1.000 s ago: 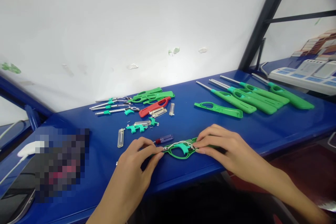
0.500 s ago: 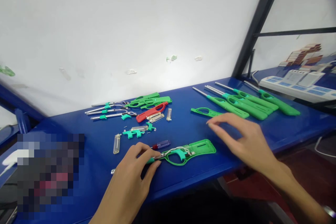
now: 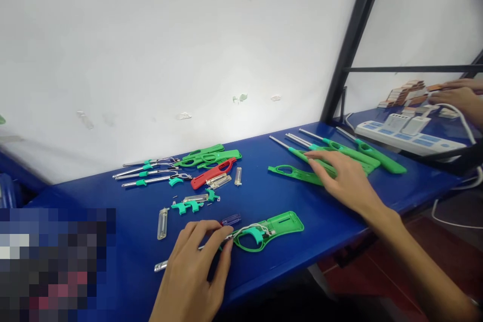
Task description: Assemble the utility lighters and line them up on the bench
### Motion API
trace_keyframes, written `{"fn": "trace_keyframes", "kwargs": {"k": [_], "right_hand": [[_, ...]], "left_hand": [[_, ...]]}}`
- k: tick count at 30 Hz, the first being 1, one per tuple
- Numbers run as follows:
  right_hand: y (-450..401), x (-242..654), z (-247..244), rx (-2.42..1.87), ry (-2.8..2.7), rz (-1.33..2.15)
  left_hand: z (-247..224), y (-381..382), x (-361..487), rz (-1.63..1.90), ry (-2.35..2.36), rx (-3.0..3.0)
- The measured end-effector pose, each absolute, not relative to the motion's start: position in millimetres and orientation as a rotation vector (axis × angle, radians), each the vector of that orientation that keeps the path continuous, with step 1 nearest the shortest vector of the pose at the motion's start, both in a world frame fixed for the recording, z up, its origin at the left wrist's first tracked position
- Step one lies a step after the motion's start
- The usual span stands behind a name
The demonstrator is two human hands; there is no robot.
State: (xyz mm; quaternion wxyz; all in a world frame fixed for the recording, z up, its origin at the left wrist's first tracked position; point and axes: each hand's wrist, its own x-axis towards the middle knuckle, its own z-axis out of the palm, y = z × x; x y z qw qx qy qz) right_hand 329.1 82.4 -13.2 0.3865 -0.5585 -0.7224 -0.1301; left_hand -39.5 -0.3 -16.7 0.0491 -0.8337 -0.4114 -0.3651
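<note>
My left hand (image 3: pixel 198 261) pinches an opened gas lighter at the joint between its metal tube (image 3: pixel 161 265) and its green half shell (image 3: pixel 285 226). White wires and a teal trigger (image 3: pixel 253 234) lie exposed in the shell. My right hand (image 3: pixel 345 178) is over the loose matching green half shell (image 3: pixel 296 173), fingers extended and thumb apart; contact with the shell is unclear. Several closed green lighters (image 3: pixel 368 158) lie just beyond that hand. A screwdriver with a clear purple handle (image 3: pixel 231 220) rests behind the opened lighter.
Clear fuel tanks (image 3: pixel 162 224), teal triggers (image 3: pixel 187 206), metal tubes (image 3: pixel 145 181), green shells (image 3: pixel 219 157) and a red shell (image 3: pixel 213 173) lie at the left and back. A white power strip (image 3: pixel 411 138) stands beyond the black frame, near another person's hands (image 3: pixel 460 98).
My right hand has reached away and toward the loose half shell and the closed lighters. My left hand stays on the opened lighter. Another person's hands have appeared at the far right.
</note>
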Motion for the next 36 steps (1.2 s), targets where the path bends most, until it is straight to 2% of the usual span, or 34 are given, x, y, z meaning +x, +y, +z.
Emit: {"fn": "trace_keyframes", "kwargs": {"k": [12, 36], "right_hand": [[86, 330, -37, -1.447, -2.069, -0.305], [70, 328, -27, -1.347, -2.137, 0.027]], "left_hand": [[-24, 2, -45, -1.102, -1.212, -2.523], [-24, -1, -45, -1.139, -1.28, -2.476]]}}
